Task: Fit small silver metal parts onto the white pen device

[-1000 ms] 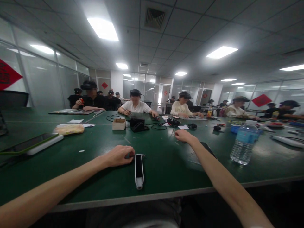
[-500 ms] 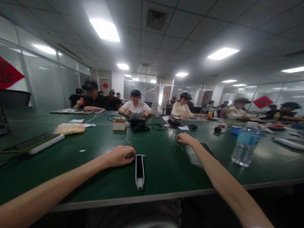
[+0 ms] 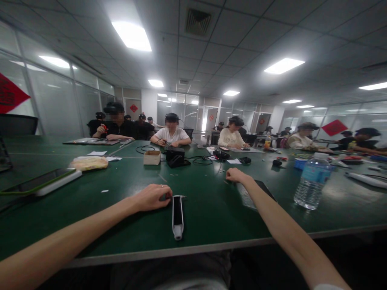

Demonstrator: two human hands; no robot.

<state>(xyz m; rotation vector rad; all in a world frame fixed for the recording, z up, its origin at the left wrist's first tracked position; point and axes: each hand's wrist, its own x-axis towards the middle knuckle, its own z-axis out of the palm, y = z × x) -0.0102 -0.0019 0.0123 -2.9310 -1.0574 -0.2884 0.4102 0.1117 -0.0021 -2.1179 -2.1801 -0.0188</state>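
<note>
Only a slight shift since the earlier frame: right hand (image 3: 237,175) a touch farther along the dark green laminate table (image 3: 211,213), left hand (image 3: 152,198) almost unmoved. Curled fingertips (image 3: 168,196) of that left hand at the upper end of a slim black-and-white plastic stick with a short metal pin at its tip (image 3: 177,213), either touching it or just beside it, impossible to tell which; no closed grip around it, and part of the contact hidden by the fingers. Stick lying flat near the front edge of the tabletop, pin pointing away from the body. Probably light and stiff, with a smooth, slightly slippery casing and a pin that may be fragile; best taken by the long body, not the tip. Right hand loosely curled on the tabletop, holding nothing visible, just beside a corner of a flat black slab (image 3: 264,187). Farther right, a clear plastic water bottle (image 3: 313,187) with a blue label, its writing too blurred to read; no legible brand on the stick either
</note>
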